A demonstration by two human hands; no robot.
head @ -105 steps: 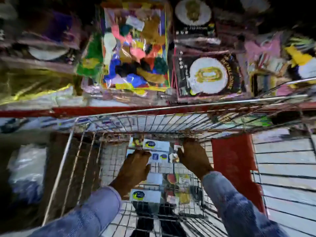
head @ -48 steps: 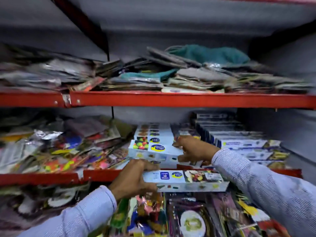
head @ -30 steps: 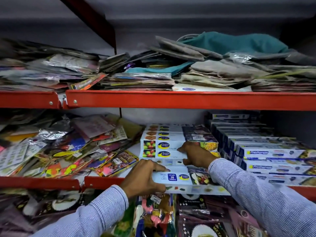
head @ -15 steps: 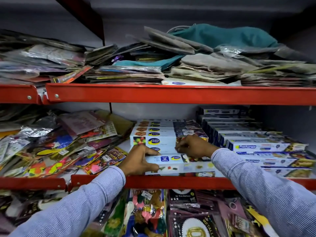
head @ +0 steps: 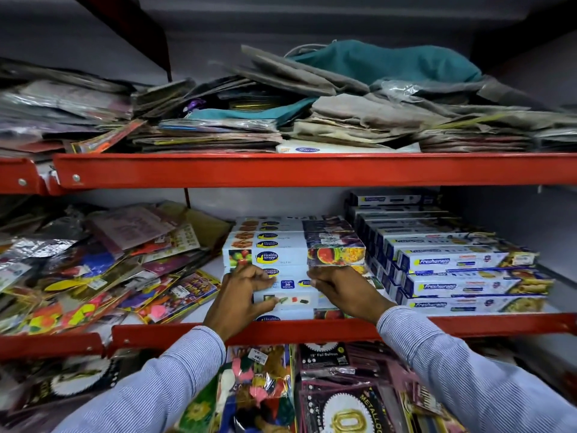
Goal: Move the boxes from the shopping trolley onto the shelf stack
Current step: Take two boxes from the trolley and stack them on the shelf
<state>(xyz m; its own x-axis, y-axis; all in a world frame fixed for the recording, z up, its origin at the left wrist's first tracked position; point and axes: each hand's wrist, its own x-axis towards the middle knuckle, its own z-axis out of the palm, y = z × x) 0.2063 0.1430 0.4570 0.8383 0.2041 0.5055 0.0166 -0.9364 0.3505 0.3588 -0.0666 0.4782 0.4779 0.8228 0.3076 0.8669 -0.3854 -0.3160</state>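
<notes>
Hands are on a long white box (head: 288,290) that lies on the middle shelf (head: 312,329), at the front of the shelf stack (head: 293,245). The left hand (head: 242,296) is clamped on the left end of the box, with fingers (head: 260,276) curled over the top and the thumb pressed on the front face. The right hand (head: 342,290) lies over the right part of the box, fingers bent down on its top. You cannot tell if this hand grips the box or only presses on it.

Just behind the fingers are more white boxes with fruit pictures, piled in flat layers. One more of these boxes (head: 293,315) peeks out under the box below the thumb. To the right of the right hand, close by, is a pile of blue and white boxes (head: 462,276). To the left of the left hand lie bright party packs (head: 103,270) in a messy heap. Above the fingers runs a red shelf edge (head: 312,170), with folded bags (head: 359,98) piled on it. Both sleeves (head: 468,370) are pale blue with thin stripes.
</notes>
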